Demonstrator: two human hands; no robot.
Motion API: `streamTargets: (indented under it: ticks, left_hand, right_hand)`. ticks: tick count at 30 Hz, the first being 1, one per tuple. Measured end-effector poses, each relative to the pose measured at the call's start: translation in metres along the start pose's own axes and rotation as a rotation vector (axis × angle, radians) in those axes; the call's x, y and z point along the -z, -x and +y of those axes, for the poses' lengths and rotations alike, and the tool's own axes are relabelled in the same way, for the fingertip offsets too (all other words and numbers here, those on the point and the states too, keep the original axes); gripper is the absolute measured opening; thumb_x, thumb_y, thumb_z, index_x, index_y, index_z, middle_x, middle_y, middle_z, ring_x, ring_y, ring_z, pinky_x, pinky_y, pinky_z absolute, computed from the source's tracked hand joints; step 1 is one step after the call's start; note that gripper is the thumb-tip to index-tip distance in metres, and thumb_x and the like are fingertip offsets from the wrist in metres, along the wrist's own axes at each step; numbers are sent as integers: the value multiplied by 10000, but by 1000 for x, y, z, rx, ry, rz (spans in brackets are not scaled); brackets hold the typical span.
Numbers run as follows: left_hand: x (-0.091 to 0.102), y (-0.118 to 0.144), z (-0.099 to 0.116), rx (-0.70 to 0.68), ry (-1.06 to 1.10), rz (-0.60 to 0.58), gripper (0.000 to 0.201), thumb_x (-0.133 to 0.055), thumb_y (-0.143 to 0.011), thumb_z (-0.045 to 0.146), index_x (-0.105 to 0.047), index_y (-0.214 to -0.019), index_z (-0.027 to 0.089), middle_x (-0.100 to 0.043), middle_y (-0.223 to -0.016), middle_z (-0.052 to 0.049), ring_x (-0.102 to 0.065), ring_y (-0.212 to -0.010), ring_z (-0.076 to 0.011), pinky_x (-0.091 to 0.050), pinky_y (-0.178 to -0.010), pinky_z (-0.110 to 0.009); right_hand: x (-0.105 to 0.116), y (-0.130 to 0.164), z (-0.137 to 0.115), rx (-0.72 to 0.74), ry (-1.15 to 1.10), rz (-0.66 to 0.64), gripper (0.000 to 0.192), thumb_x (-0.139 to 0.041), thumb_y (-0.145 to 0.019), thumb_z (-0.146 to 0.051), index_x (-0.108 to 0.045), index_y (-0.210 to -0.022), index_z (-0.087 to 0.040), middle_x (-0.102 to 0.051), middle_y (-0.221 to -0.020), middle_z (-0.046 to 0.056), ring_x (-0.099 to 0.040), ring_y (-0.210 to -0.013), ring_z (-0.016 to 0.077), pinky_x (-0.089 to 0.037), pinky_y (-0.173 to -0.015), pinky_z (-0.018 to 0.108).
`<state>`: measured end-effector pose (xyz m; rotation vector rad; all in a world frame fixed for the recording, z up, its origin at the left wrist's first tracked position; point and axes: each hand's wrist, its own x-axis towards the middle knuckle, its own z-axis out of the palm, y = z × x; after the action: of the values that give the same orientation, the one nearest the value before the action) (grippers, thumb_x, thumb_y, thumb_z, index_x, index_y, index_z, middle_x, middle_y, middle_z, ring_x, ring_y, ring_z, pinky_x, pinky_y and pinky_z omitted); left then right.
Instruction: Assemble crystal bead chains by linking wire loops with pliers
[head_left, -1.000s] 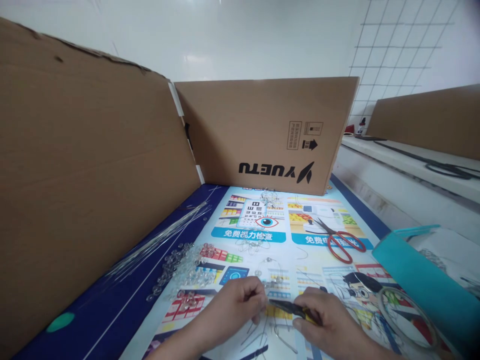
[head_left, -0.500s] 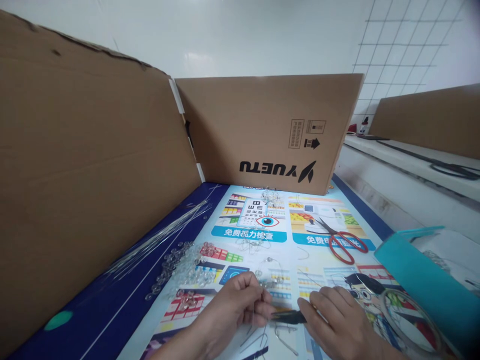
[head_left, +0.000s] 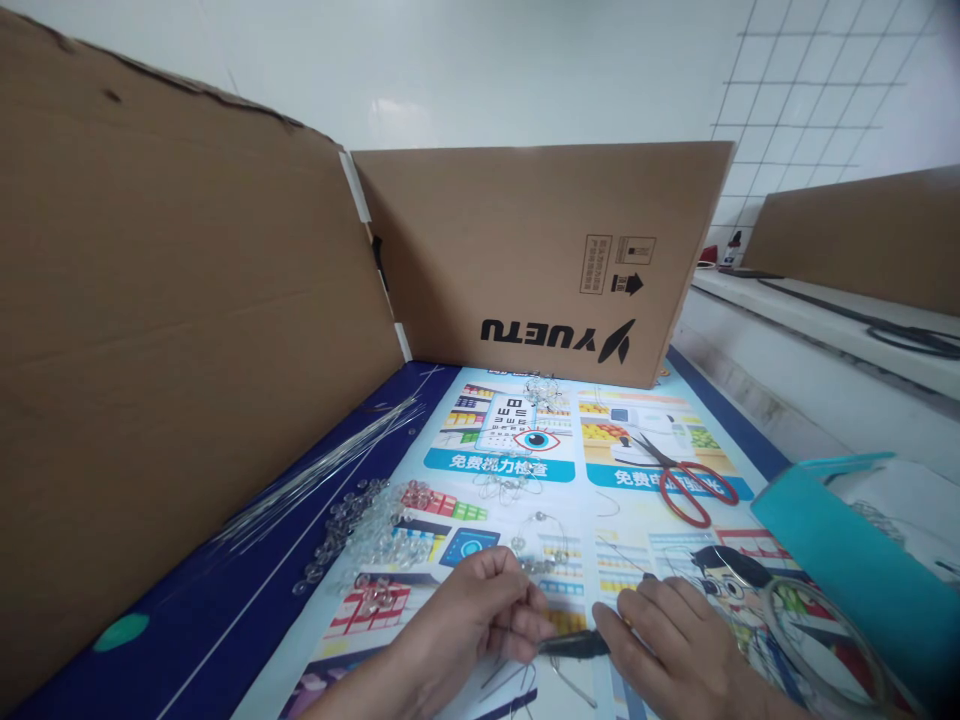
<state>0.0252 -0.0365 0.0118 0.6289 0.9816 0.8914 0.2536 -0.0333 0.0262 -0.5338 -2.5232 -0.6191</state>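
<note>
My left hand (head_left: 478,612) is closed in a pinch at the lower middle, its fingertips on a thin wire that is barely visible. My right hand (head_left: 675,640) wraps round a pair of pliers (head_left: 576,644) with dark jaws. The jaws point left and their tip meets the fingertips of my left hand; whether they bite the wire I cannot tell. Just beyond the hands rests a beaded wire loop (head_left: 551,562). Bent wire pieces (head_left: 571,684) lie below the pliers.
Clear beads (head_left: 379,540) are heaped at left, beside a bundle of straight wires (head_left: 330,465). Red-handled scissors (head_left: 686,485) lie at right, near a wire coil (head_left: 821,640) and a teal box (head_left: 855,560). Cardboard panels (head_left: 525,250) stand behind and left.
The pliers' jaws have dipped slightly at the tip, and my left fingers have shifted a little. The camera view has moved slightly. Both hands keep their grip.
</note>
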Motion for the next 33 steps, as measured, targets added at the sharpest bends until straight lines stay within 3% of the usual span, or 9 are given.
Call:
streamTargets:
  ticks: [33]
  left_hand:
    - [-2, 0, -4, 9, -79, 24, 171, -584, -779, 262, -487, -703, 144, -674, -661, -54, -621, -500, -106, -484, -461, -197]
  right_hand:
    - [1, -3, -2, 1, -12, -25, 279, -368, -880, -83, -624, -981, -127, -642, -793, 97, -551, -704, 190, -391, -644, 347]
